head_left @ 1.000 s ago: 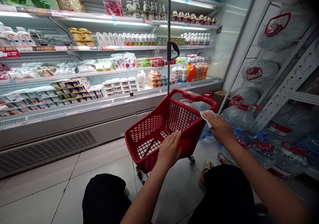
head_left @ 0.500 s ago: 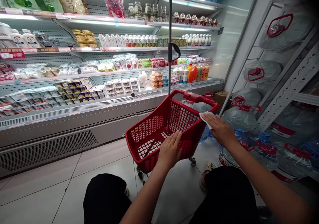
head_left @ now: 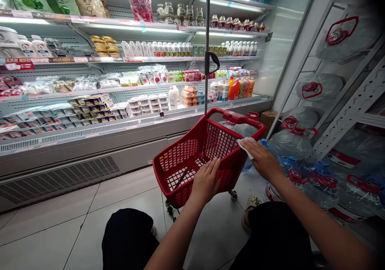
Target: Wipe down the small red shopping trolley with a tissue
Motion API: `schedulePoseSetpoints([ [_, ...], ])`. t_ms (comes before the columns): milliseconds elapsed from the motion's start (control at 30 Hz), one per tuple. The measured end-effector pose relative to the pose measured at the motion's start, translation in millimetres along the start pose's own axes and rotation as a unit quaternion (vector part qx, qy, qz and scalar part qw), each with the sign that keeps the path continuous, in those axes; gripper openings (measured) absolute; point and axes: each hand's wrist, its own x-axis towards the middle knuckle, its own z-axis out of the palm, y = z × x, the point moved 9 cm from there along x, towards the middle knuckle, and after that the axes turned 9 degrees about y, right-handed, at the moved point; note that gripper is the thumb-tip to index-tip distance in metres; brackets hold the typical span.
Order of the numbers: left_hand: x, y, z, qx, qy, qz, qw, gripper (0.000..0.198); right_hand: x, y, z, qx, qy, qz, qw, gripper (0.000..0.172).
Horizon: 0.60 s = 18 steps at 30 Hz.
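A small red plastic shopping cart (head_left: 180,152) with latticed walls stands before my knees. My left hand (head_left: 206,180) is on its near rim, fingers stretched over the edge and thumb against the outer wall. In my right hand (head_left: 261,154) a folded white cloth (head_left: 246,146), perhaps a paper wipe, is pressed to the cart's right rim near the handle end. My fingers cover part of the cloth. A dark, narrow object (head_left: 182,178) shows at the cart's bottom; its kind is unclear.
A refrigerated shelf case (head_left: 135,142) with dairy goods runs along the back. In front of it rises a thin grey pole with a hook-shaped grip (head_left: 212,63). Large water bottles (head_left: 321,182) with red handles crowd the right side. Pale floor tiles (head_left: 120,194) lie below.
My right hand has slid the white cloth a little left and down along the cart's rim. My left hand keeps its place on the cart. The view has shifted slightly.
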Motion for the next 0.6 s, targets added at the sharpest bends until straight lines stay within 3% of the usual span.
schedulePoseSetpoints([
  [100, 1.2, 2.7, 3.4, 0.001, 0.005, -0.003, 1.0, 0.074, -0.6, -3.7, 1.8, 0.0, 0.021, 0.022, 1.0, 0.078],
  [233, 4.3, 6.0, 5.4, 0.006, 0.008, -0.006, 1.0, 0.075, -10.3, -66.3, 19.6, 0.057, 0.003, -0.032, 0.998, 0.083],
  [300, 3.7, 6.6, 3.2, 0.008, -0.001, 0.002, 1.0, 0.075, -14.4, -83.8, 23.9, 0.073, -0.011, -0.06, 0.995, 0.084],
  [367, -1.5, 3.9, -1.7, 0.015, -0.016, 0.01, 1.0, 0.074, -15.4, -77.2, 23.2, 0.066, -0.022, -0.071, 0.995, 0.084],
  [533, -33.0, -11.5, -24.8, 0.056, -0.028, 0.017, 0.998, 0.069, -9.2, -13.9, 16.0, 0.02, -0.008, -0.012, 1.0, 0.082],
  [600, -44.1, -14.6, -32.3, 0.067, -0.02, 0.02, 0.997, 0.071, -8.9, -11.3, 20.3, 0.026, 0.003, 0.009, 1.0, 0.08],
])
